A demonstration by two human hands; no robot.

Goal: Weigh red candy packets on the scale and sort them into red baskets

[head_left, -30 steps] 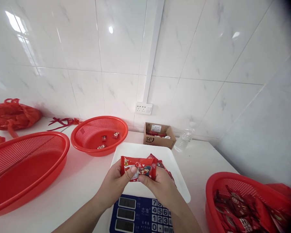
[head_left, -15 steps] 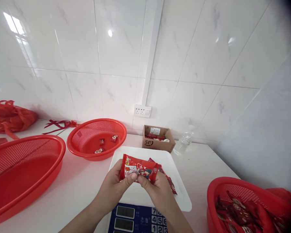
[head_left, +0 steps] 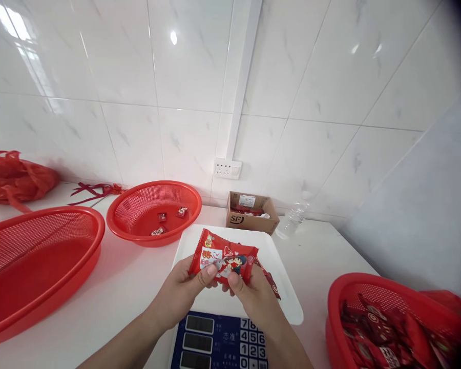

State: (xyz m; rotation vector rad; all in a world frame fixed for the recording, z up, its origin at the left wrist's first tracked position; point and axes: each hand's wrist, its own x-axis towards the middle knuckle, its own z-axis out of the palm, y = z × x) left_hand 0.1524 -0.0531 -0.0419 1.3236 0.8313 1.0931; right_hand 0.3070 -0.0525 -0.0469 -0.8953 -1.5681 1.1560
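Note:
My left hand [head_left: 182, 292] and my right hand [head_left: 253, 297] both pinch a red printed packet [head_left: 223, 257] held above the white pan [head_left: 280, 297] of a blue-fronted scale [head_left: 218, 343]. The thumbs press on the packet's lower edge. More red packets [head_left: 271, 284] stick out behind my right hand; whether they rest on the pan or in the hand is unclear.
A round red basket [head_left: 153, 211] with three small sweets stands behind the scale. A large red basket [head_left: 34, 271] is at the left, and another [head_left: 392, 323] full of red packets at the right. A cardboard box [head_left: 251, 219], a plastic bottle [head_left: 292, 221] and red bags [head_left: 15, 177] line the wall.
The packet has been lifted slightly and tilted so its left end is higher. Both hands have kept their grip on it over the scale.

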